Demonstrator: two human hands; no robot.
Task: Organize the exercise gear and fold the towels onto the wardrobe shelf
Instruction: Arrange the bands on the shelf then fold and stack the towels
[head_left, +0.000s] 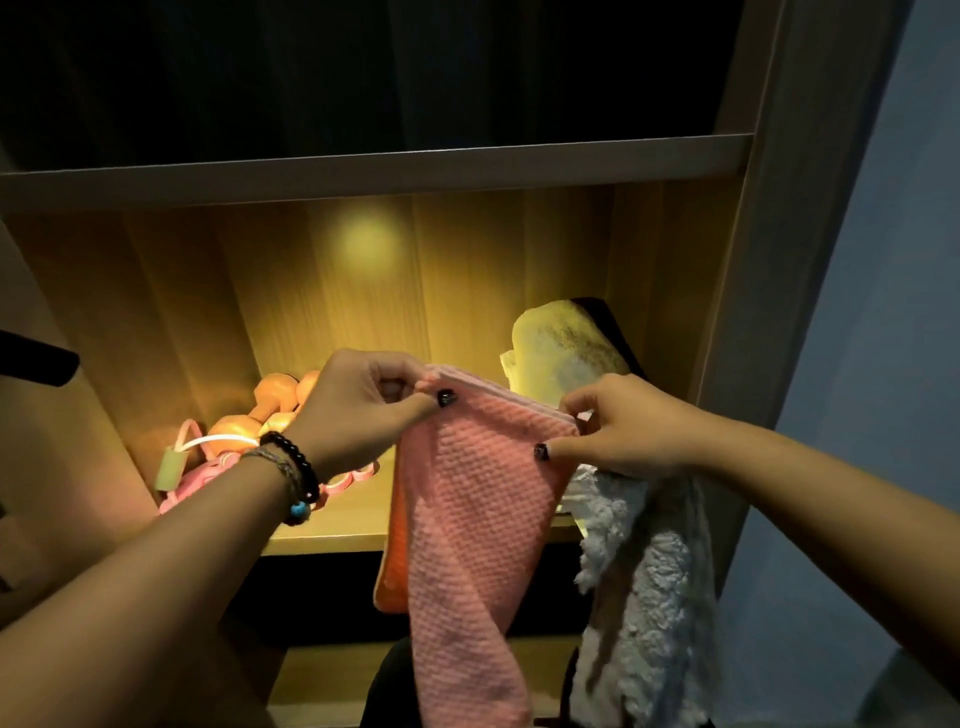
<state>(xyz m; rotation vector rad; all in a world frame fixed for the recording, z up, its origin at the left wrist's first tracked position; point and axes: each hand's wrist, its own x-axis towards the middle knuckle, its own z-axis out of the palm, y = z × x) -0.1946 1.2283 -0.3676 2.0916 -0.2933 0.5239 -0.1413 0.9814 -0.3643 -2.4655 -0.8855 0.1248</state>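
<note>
A pink waffle-textured towel (467, 525) hangs doubled in front of the lit wardrobe shelf (353, 525). My left hand (358, 410) pinches its top left corner, and my right hand (618, 431) pinches the top right corner. A fluffy white towel (639, 587) hangs over the shelf's front edge under my right hand. A folded pale towel (561, 348) lies on the shelf at the back right. Orange dumbbells (275, 400) and a pink resistance band with handles (197, 473) sit at the shelf's left end.
An upper shelf board (363, 166) runs above the lit compartment, with darkness above it. The wardrobe's side panel (769, 260) stands to the right, next to a bluish wall (883, 312). A lower shelf (322, 680) shows beneath.
</note>
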